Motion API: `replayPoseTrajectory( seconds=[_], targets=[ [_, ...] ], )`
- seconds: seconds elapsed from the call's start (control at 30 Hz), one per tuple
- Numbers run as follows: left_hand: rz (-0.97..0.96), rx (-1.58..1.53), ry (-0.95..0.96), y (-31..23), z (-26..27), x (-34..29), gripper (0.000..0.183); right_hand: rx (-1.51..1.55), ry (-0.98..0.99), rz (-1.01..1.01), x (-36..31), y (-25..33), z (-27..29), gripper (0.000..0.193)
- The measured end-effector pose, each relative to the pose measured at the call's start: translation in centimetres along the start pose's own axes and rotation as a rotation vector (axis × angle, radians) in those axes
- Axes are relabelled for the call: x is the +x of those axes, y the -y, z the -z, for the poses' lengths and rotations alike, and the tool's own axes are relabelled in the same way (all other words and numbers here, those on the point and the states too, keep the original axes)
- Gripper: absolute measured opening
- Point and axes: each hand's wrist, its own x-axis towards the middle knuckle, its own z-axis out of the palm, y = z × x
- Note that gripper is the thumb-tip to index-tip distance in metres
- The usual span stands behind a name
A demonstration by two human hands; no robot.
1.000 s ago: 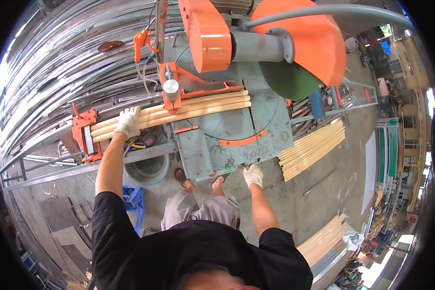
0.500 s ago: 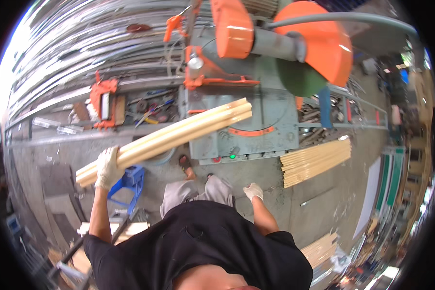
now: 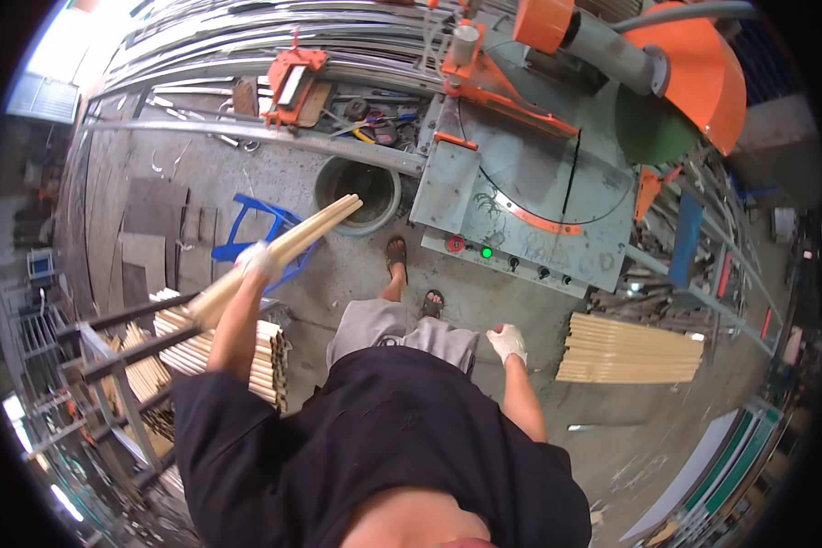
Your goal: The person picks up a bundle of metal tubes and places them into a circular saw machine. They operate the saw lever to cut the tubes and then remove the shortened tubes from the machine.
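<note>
My left hand [image 3: 259,262], in a pale work glove, is closed around a few long cream-coloured strips [image 3: 312,230]. They slant from beside a stack at the lower left up to the rim of a round grey tub [image 3: 323,192], their near end blurred. Below the held strips is a blue plastic stool [image 3: 247,248]. My right hand [image 3: 508,343], also gloved, hangs by my right thigh with its fingers curled and nothing visible in them. It is nearest to a flat stack of cream strips [image 3: 626,352] on the floor.
Ahead stands a grey cutting machine table [image 3: 530,173] with an orange-guarded saw [image 3: 694,68]. At left, a metal rack [image 3: 114,374] stands by stacked cream strips [image 3: 263,356]. A rail [image 3: 274,139] runs along a tool tray; long metal profiles [image 3: 374,41] lie behind it.
My view has turned left, and the machine has shifted right in it. The held strips have swung away from the machine table toward the left-hand stacks. My right hand stays low by my side.
</note>
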Motion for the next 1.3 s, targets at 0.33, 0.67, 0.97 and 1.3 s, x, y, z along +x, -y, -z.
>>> replayPoseTrajectory(
  seconds=[0.33,0.67,0.97,1.3],
  targets=[
    [0.222,-0.274,0.188,1.3,-9.4,-10.4,0.058,0.19,-0.02,-0.105,-2.2,-16.1,0.2,0.035],
    [0.663,-0.996,0.289,5.5,-35.4,-45.5,0.064,0.211,0.429,-0.028,3.7,-10.8,-6.4,0.015],
    [1.261,-1.414,0.065,3.7,-40.0,-49.9,0.079,0.215,0.457,0.168,8.3,12.5,-5.3,0.019],
    [1.536,-1.586,-0.079,26.3,-46.7,-14.0,0.064,-0.401,0.356,0.413,-5.2,29.2,-13.5,0.025]
  ],
)
